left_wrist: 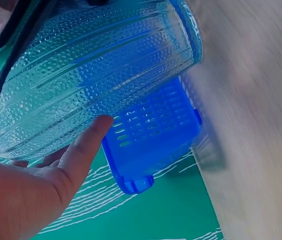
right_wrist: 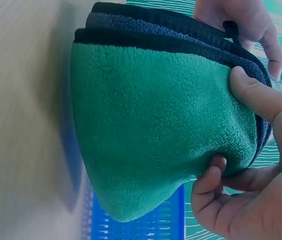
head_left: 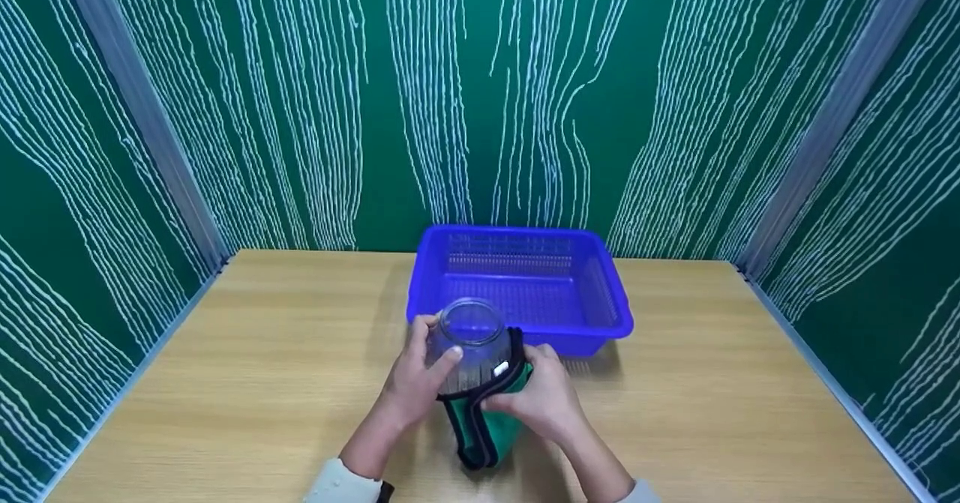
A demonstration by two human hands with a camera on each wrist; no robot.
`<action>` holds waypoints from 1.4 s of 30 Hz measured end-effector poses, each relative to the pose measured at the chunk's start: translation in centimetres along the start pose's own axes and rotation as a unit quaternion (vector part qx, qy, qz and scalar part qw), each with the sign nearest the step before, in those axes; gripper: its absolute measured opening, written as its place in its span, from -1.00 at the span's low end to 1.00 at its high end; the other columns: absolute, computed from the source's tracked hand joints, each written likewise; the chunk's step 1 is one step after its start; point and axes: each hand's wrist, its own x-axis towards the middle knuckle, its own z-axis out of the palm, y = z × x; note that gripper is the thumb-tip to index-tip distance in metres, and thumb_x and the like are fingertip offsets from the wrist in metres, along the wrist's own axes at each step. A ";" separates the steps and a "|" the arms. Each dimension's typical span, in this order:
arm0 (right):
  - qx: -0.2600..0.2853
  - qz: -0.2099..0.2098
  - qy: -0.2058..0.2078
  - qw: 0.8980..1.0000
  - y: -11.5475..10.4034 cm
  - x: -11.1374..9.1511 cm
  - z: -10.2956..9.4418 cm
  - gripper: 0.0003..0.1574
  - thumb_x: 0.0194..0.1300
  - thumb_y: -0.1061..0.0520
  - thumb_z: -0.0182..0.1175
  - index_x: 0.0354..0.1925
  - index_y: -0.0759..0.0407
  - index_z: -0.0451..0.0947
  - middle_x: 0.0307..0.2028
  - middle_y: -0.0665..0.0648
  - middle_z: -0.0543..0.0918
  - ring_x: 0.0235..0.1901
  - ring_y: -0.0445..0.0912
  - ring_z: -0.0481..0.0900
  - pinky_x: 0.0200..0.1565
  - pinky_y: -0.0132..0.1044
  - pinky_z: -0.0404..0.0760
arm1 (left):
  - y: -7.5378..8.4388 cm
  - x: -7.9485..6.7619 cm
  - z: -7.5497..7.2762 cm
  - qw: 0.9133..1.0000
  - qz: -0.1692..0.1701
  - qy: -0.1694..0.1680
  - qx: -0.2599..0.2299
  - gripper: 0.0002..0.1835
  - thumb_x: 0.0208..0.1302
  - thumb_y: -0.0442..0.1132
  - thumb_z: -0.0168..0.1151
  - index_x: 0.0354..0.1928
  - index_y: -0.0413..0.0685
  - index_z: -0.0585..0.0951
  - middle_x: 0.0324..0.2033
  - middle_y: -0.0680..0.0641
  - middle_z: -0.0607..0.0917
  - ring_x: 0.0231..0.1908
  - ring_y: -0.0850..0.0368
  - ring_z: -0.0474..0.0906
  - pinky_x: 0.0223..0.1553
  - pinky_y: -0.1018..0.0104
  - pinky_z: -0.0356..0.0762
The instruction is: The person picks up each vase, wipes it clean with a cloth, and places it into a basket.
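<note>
My left hand (head_left: 411, 387) holds a clear glass jar (head_left: 471, 364) by its side, its round rim facing up in the head view. In the left wrist view the jar (left_wrist: 91, 80) shows a dimpled, ribbed wall, with the hand's thumb (left_wrist: 83, 147) along it. A green towel (head_left: 506, 428) with black edging and a grey-blue face wraps around the lower part of the jar. My right hand (head_left: 549, 398) grips this towel against the jar. Seen from the right wrist, the folded towel (right_wrist: 156, 110) hangs from thumb and fingers and hides most of the jar.
A blue plastic basket (head_left: 615, 300) with slotted walls stands just beyond the hands, near the back wall. The wooden table (head_left: 262, 383) is bounded by green panels (head_left: 480, 113) with white wavy lines and by metal corner posts (head_left: 142, 106).
</note>
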 end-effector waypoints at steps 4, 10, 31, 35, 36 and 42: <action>0.004 -0.003 0.005 1.000 -0.4 0.0 -0.4 0.11 -0.69 -0.22 0.49 -0.01 0.09 0.46 -0.29 -0.02 0.41 -0.24 -0.12 0.39 -0.09 -0.20 0.41 | -0.3 0.1 0.0 1.000 0.007 0.004 0.002 -0.54 0.11 0.08 0.08 0.00 0.16 0.21 0.12 0.13 0.35 0.22 0.10 0.18 0.22 0.05 0.10; 0.004 -0.008 0.018 1.000 -0.7 0.0 -0.8 0.13 -0.68 -0.20 0.50 0.02 0.11 0.44 -0.27 -0.01 0.42 -0.20 -0.08 0.42 -0.07 -0.20 0.41 | -0.3 0.1 0.2 1.000 0.016 0.013 0.003 -0.54 0.09 0.08 0.10 -0.03 0.16 0.21 0.07 0.11 0.39 0.17 0.07 0.24 0.19 0.04 0.16; -0.011 -0.018 0.044 0.999 -3.1 0.2 -2.3 0.25 -0.63 -0.27 0.48 0.13 0.13 0.34 -0.22 0.00 0.41 -0.19 -0.11 0.41 -0.10 -0.17 0.44 | 0.0 -0.2 0.4 0.997 0.000 0.013 0.071 -0.43 0.12 0.20 -0.01 0.10 0.25 0.08 0.15 0.01 0.26 0.16 0.03 0.24 0.14 -0.05 0.19; -0.007 -0.018 0.045 0.999 -3.3 0.2 -2.3 0.25 -0.63 -0.28 0.47 0.12 0.15 0.34 -0.22 0.03 0.42 -0.19 -0.10 0.42 -0.13 -0.19 0.45 | 0.0 -0.4 0.5 0.996 -0.005 0.004 0.091 -0.37 0.13 0.24 -0.07 0.22 0.39 -0.02 0.21 0.08 0.17 0.21 0.05 0.16 0.16 -0.12 0.12; -0.005 -0.016 0.045 0.999 -3.4 0.2 -2.4 0.24 -0.62 -0.30 0.46 0.12 0.14 0.35 -0.23 0.02 0.42 -0.20 -0.10 0.42 -0.13 -0.19 0.45 | 0.1 -0.5 0.5 0.995 -0.012 0.001 0.096 -0.35 0.13 0.27 -0.09 0.23 0.44 -0.04 0.22 0.12 0.15 0.23 0.06 0.14 0.16 -0.14 0.11; 0.004 -0.003 0.047 0.999 -3.9 0.4 -2.6 0.26 -0.63 -0.44 0.37 0.11 0.08 0.36 -0.24 0.00 0.42 -0.23 -0.11 0.42 -0.15 -0.18 0.48 | 0.1 -0.5 0.5 0.995 -0.028 -0.011 0.100 -0.33 0.11 0.32 -0.14 0.25 0.50 -0.06 0.23 0.14 0.13 0.24 0.04 0.11 0.16 -0.18 0.08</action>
